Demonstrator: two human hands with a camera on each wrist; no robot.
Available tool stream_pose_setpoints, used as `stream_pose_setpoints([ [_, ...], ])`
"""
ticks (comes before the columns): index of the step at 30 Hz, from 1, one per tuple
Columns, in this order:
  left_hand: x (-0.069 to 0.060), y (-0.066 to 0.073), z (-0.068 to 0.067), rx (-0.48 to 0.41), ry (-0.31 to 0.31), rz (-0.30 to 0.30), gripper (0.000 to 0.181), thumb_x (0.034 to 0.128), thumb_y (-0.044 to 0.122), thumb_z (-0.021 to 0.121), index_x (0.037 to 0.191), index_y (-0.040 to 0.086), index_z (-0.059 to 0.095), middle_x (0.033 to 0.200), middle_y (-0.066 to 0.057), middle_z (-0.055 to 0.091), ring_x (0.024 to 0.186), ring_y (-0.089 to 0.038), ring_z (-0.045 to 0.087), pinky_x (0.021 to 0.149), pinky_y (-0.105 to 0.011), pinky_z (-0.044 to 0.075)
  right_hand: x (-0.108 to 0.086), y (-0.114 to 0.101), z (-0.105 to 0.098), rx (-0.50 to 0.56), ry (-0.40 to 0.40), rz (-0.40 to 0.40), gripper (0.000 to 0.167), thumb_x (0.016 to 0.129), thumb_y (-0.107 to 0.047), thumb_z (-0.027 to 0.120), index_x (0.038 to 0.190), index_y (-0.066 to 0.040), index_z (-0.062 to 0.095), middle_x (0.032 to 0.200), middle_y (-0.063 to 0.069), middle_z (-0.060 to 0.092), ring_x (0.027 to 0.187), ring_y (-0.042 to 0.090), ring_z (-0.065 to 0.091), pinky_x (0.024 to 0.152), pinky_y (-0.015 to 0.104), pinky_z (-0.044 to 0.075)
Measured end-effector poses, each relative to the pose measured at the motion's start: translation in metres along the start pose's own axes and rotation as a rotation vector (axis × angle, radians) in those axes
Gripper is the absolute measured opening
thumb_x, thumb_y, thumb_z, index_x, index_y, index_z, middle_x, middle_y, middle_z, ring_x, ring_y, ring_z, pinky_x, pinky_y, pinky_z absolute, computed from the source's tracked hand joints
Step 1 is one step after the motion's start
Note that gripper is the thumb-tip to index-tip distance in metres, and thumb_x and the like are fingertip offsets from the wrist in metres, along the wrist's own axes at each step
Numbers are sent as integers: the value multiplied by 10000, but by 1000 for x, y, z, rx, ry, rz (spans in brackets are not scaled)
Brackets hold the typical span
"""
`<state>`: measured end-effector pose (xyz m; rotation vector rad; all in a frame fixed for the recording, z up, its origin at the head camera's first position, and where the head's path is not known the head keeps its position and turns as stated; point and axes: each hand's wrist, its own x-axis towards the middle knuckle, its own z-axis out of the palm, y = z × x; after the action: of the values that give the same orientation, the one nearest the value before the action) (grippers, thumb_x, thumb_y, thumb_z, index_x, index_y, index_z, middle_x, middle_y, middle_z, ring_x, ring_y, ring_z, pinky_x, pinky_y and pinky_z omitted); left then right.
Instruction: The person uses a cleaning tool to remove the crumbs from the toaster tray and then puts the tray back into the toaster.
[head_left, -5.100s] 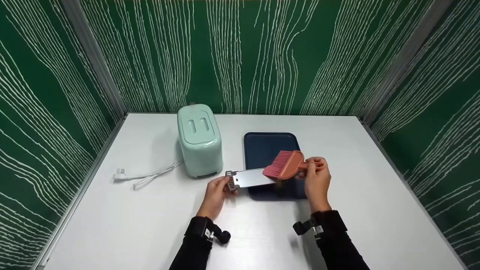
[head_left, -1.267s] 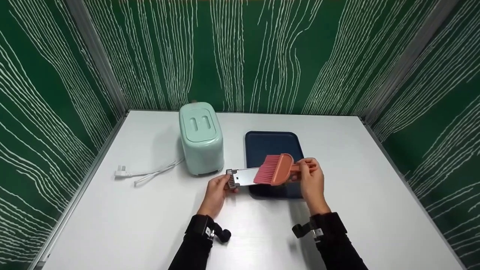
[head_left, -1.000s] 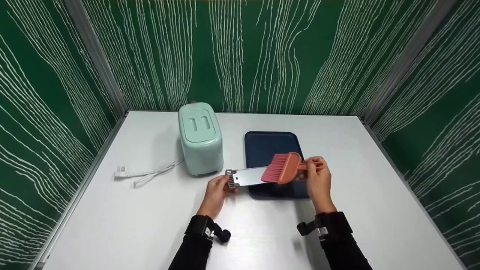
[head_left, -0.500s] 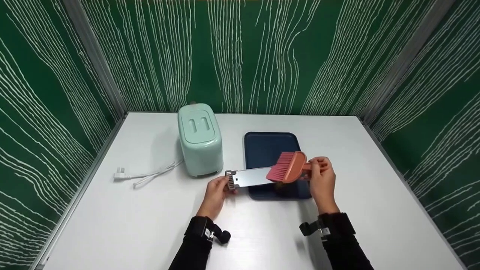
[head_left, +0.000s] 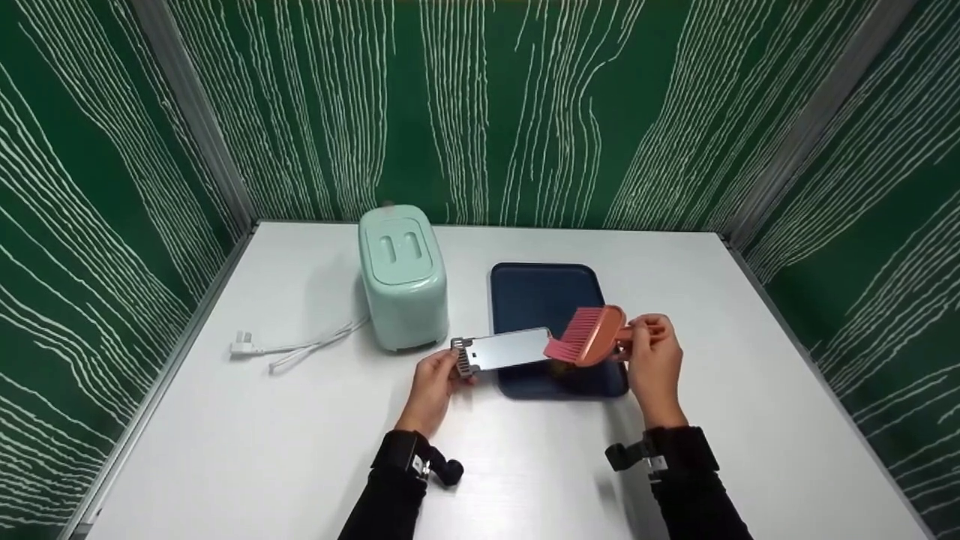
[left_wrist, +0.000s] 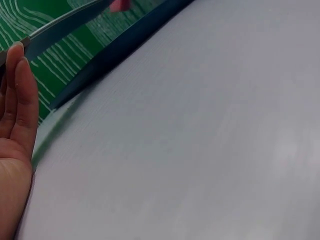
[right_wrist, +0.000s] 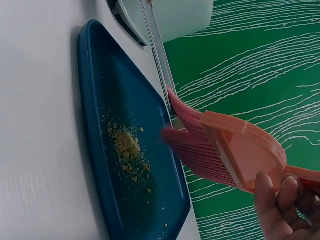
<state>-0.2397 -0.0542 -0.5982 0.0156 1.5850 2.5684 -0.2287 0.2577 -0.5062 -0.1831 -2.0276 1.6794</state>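
Observation:
My left hand [head_left: 431, 390] grips the grey slotted end of a flat metal toaster crumb tray [head_left: 510, 349], which reaches over a dark blue tray [head_left: 544, 291]. In my right hand [head_left: 655, 371] is the handle of an orange brush [head_left: 600, 337] with pink bristles. Those bristles touch or nearly touch the crumb tray's right end. Yellowish crumbs [right_wrist: 127, 147] lie piled and scattered on the blue tray below, seen in the right wrist view. The left wrist view catches the fingers [left_wrist: 25, 100] of my left hand and the underside of the crumb tray [left_wrist: 65, 27].
A mint-green toaster [head_left: 405, 307] stands left of the blue tray, with its solid top face upward. Its white cord and plug [head_left: 241, 345] lie on the white table [head_left: 300, 450] farther left. Green patterned walls [head_left: 525, 112] enclose the back and sides.
The brush has swept rightward along the crumb tray to its right end, baring more of the metal. My left hand and the crumb tray have stayed almost still.

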Motion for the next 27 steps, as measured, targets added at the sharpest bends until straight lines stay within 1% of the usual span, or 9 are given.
stream_pose_setpoints([
  [3,1,1,1,-4,9,-3,299,1125,104,476,1253,-126,617,961,-99,729,749,-165,696,745,-286,608,1,0,-1,24,19,-25,182,1108,-62,439,1071,48,580,795,67,677,599,87,676,540,299,622],
  [7,1,0,1,-15,19,-1,293,1122,101,487,1234,-133,623,938,-95,731,729,-165,696,733,-288,615,1,1,-3,35,48,-49,186,1116,-72,454,1075,55,584,803,64,671,631,83,685,550,278,619],
  [12,1,-1,0,-13,18,12,293,1116,86,494,1221,-156,622,911,-91,732,693,-163,696,696,-288,615,2,2,-6,25,77,-73,190,1116,-52,456,1119,88,585,881,141,660,661,52,688,580,257,621],
  [14,1,-2,0,-7,13,13,301,1117,95,498,1223,-158,621,908,-91,731,693,-163,697,699,-290,615,2,1,-6,20,86,-74,192,1114,-42,446,1131,91,583,896,157,659,664,37,680,585,249,621],
  [18,0,-2,0,-6,11,11,304,1119,104,504,1222,-155,625,903,-91,733,692,-162,696,705,-293,615,2,-10,-6,30,105,-57,179,1095,-1,429,1114,100,576,867,168,671,644,74,681,565,228,609],
  [22,-1,-2,0,-14,7,6,302,1122,105,495,1220,-152,620,909,-92,732,699,-160,693,715,-292,616,5,-15,-6,99,140,-52,166,1092,-14,442,1082,75,581,846,109,678,624,98,682,553,227,605],
  [25,0,-1,1,-15,3,4,301,1123,105,489,1218,-149,619,917,-94,731,704,-159,691,718,-289,615,6,-14,-2,219,165,-64,158,1095,-19,441,1051,24,587,854,59,675,618,90,688,550,231,602],
  [27,0,-1,1,-14,3,4,299,1122,104,491,1216,-149,622,920,-97,732,702,-158,690,714,-289,614,5,-14,4,301,157,-53,157,1095,-8,437,1038,15,581,854,57,683,609,104,683,540,235,597],
])
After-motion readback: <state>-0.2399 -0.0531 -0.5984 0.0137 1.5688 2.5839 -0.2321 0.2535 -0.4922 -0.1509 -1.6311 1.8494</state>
